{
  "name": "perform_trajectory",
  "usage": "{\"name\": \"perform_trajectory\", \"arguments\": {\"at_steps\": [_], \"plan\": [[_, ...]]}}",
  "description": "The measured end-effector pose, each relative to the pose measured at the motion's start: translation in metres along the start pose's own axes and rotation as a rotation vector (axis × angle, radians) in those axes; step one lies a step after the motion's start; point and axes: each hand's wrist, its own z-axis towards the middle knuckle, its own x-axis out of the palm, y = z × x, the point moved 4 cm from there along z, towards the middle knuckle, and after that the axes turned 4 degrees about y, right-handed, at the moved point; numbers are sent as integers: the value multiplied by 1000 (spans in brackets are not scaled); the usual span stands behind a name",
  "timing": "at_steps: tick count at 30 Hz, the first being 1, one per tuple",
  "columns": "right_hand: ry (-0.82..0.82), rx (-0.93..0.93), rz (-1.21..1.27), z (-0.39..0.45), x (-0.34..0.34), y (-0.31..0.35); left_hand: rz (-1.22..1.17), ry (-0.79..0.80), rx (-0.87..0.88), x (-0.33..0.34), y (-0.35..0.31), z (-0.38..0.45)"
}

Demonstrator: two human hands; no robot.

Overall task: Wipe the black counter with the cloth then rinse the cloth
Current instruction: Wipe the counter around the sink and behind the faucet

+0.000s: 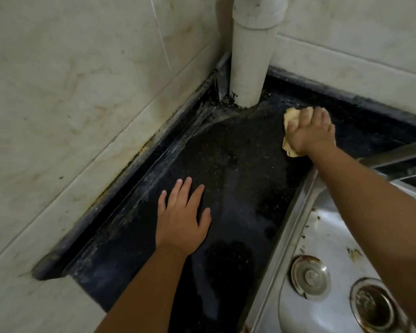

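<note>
Two hands work the black counter: the right hand clamps a bunched yellow cloth near the far wall, unwiped counter stretching nearward toward the flat, open-fingered left hand.

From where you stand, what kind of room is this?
Most likely a home kitchen corner: a steel sink with drain fittings, a black counter being wiped with a yellow cloth, and stained tiled walls.

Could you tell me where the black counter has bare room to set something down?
Bare counter lies between the left hand, the cloth under the right hand, and the sink rim. It is tight around the white pipe.
</note>
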Motion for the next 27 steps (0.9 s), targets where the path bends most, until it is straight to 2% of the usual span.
{"name": "perform_trajectory", "arguments": {"at_steps": [5, 11, 13, 18, 27], "plan": [[21, 249, -4, -9, 3, -7, 29, 19, 0, 1, -1, 1], [57, 299, -39, -15, 2, 8, 73, 2, 6, 4, -2, -1], [59, 234, -29, -14, 3, 22, 64, -12, 16, 4, -2, 0], [63, -87, -52, 0, 7, 65, 76, -44, 44, 4, -2, 0], [53, -440, -195, -28, 21, 58, 38, -10, 24, 2, -2, 0]]}}
